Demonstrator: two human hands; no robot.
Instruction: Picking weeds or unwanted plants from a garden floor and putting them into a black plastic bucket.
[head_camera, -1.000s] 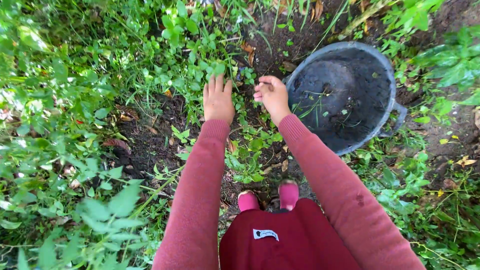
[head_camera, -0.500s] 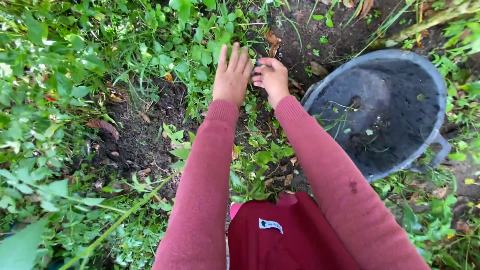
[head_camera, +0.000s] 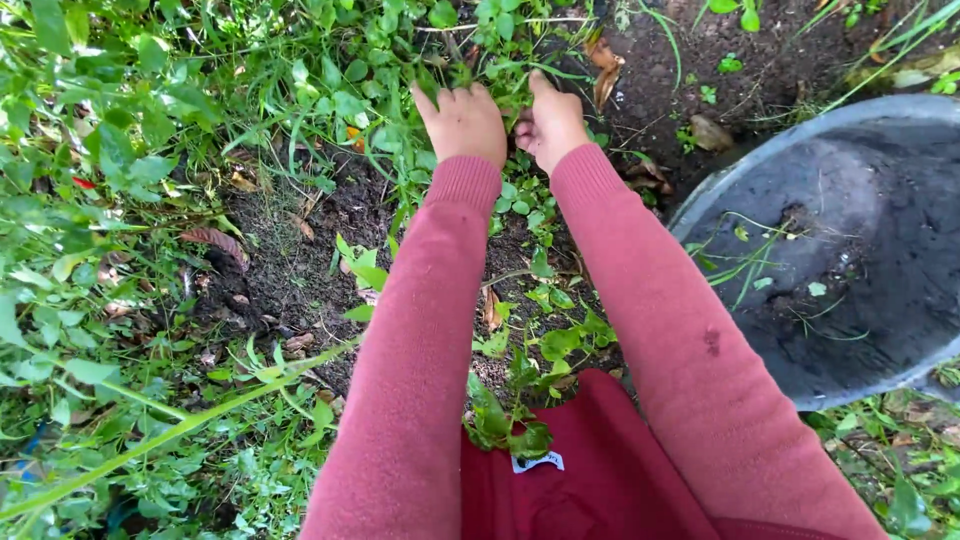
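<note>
Both my arms in dark pink sleeves reach forward into low green weeds (head_camera: 360, 90). My left hand (head_camera: 463, 122) has its fingers curled down into the leafy plants, gripping them. Right beside it, my right hand (head_camera: 549, 124) is closed around stems of the same clump, thumb up. The fingertips of both hands are hidden among the leaves. A grey round tub (head_camera: 905, 115) with dark soil and a few pulled green stems inside sits to the right of my right arm.
Bare dark soil (head_camera: 290, 260) with dry brown leaves lies left of my left arm. Dense green plants fill the left side and top. More dark earth (head_camera: 740, 40) shows behind the tub. My dark red skirt (head_camera: 580, 480) is at the bottom.
Both hands have moved forward and closed into the weeds; the left hand was open with fingers spread. The view has shifted, so the tub now sits further right and lower.
</note>
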